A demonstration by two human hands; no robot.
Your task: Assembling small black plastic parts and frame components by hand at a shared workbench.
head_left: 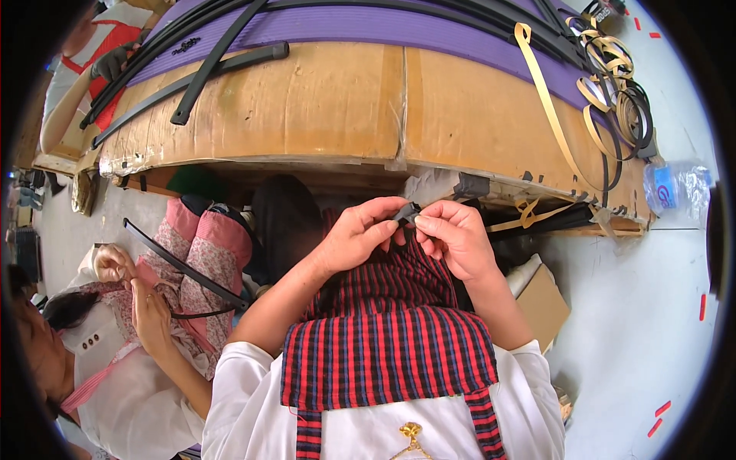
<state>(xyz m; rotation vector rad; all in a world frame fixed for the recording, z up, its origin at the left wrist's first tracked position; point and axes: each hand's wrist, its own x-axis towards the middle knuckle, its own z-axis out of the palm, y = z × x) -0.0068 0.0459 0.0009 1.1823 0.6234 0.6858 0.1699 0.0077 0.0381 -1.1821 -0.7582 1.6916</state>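
Above my striped apron [391, 356], my two hands meet just in front of the table's near edge. Between the fingertips is a small dark grey piece [409, 212], too small to make out its kind. My left hand [360, 234] pinches it from the left with thumb and forefinger. From the other side my right hand [458, 236] grips it, thumb on top and the other fingers curled under. Part of the piece is hidden by the fingers.
The wooden table [330, 103] bears a purple mat [330, 29] with long black strips [207, 77]. Tan straps [548, 100] hang over its right side. A clear plastic bottle [678, 188] is at right. On my left, a co-worker's hands [149, 310] are near a curved black strip [184, 268].
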